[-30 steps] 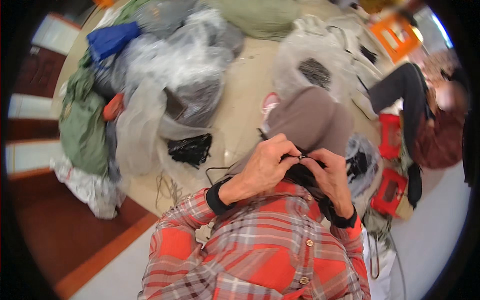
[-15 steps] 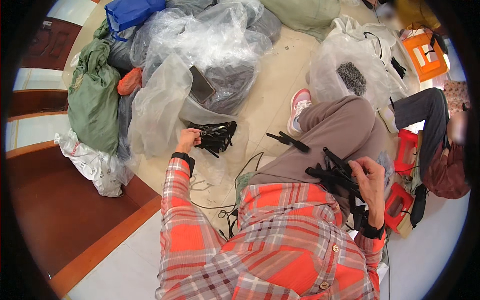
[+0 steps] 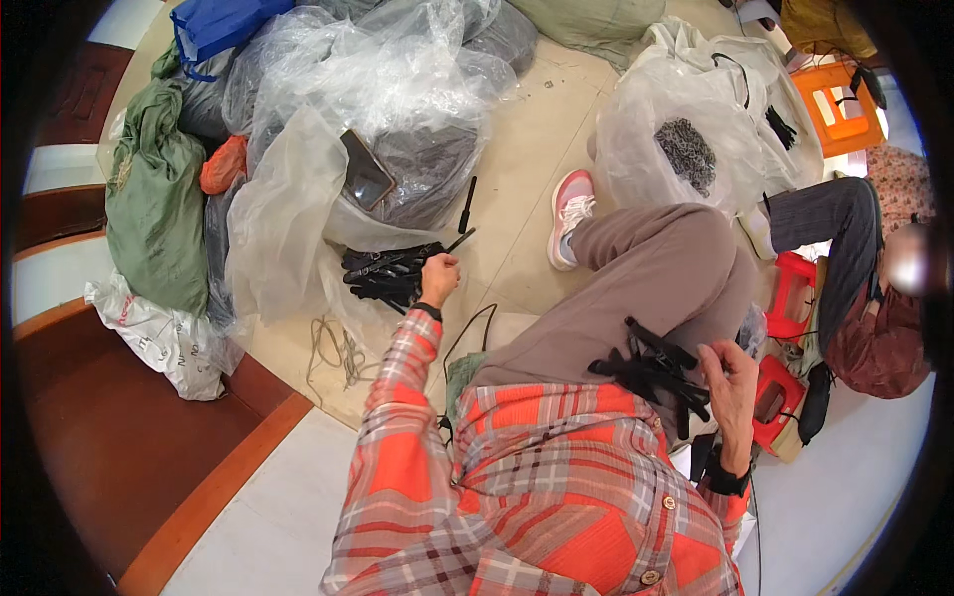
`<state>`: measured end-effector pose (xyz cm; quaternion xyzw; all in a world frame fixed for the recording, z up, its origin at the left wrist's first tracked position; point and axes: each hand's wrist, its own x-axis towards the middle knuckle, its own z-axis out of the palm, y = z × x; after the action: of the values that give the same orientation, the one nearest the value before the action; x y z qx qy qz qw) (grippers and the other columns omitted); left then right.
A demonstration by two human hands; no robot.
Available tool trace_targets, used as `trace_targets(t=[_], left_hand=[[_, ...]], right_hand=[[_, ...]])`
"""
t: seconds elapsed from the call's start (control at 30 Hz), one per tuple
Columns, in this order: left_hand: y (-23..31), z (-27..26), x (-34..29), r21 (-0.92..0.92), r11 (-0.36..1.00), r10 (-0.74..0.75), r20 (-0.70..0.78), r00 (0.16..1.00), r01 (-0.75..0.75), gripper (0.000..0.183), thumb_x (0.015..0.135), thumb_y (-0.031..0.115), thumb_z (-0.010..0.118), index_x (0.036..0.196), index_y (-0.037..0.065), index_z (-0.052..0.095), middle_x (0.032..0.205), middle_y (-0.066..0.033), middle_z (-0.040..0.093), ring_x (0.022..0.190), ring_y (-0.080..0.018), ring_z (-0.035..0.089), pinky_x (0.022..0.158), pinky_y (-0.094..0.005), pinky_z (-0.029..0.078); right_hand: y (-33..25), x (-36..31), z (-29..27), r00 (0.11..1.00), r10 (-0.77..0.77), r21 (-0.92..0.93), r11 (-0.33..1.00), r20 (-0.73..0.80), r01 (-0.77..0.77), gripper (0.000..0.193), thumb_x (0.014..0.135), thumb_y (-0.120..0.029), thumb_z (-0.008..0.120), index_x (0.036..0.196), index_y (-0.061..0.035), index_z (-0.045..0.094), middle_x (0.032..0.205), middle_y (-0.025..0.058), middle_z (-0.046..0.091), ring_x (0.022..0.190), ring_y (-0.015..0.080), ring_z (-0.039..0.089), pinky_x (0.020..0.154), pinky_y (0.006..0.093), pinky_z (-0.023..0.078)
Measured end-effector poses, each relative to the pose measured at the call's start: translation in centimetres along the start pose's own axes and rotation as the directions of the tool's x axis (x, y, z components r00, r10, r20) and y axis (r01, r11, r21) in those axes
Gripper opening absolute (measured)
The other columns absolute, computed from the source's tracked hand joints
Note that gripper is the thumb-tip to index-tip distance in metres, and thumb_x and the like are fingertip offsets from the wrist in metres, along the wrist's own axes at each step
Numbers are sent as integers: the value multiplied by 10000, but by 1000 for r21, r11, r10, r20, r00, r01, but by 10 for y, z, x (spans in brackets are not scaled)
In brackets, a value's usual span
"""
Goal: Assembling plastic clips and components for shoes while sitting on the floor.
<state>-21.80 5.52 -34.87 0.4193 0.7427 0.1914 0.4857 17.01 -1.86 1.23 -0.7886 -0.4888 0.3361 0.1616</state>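
Observation:
My left hand (image 3: 440, 279) is closed at the right edge of a heap of black straps (image 3: 373, 270), some with metal buckles, lying at the mouth of a clear plastic bag. A slim black strap end (image 3: 460, 240) sticks out just past my fingertips and appears pinched there. Another narrow black strap (image 3: 467, 206) shows upright just beyond it. Over my lap, my right hand (image 3: 732, 392) has its fingers curled at the side of a bunch of black straps (image 3: 656, 363). Its fingertips seem to grip their near ends, though the contact is partly hidden.
A dark phone (image 3: 367, 171) rests on large plastic bags (image 3: 348, 70). Green sacks (image 3: 154, 199) stand to the left. A clear bag of dark small pieces (image 3: 686, 156) is beyond my knee. Red stools (image 3: 777, 399) and another seated person's leg (image 3: 825, 219) are at right.
My left hand has moved right across the heap, away from the buckle it was pinching. The loose strap pair beside my thigh no longer shows there. My right hand stays by the bunch.

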Motion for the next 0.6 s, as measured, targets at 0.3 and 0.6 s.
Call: trace_targets(t=[0.3, 0.6], left_hand=[[55, 65, 53, 567, 806, 259, -86, 962, -167, 129, 749, 76, 594, 866, 23, 593, 945, -182, 563, 831, -371, 605, 703, -421, 497], [73, 91, 113, 698, 698, 269, -51, 962, -158, 160, 798, 34, 507, 948, -9, 538, 827, -201, 605, 759, -340, 635, 662, -413, 523]], right_hand=[[10, 18, -12, 953, 262, 47, 965, -153, -258, 197, 820, -116, 609, 701, 25, 539, 589, 8, 508, 566, 84, 449, 534, 237, 365], [9, 40, -3, 886, 453, 114, 890, -99, -442, 185, 800, -94, 614, 672, 12, 535, 574, 16, 502, 557, 89, 438, 524, 242, 352]])
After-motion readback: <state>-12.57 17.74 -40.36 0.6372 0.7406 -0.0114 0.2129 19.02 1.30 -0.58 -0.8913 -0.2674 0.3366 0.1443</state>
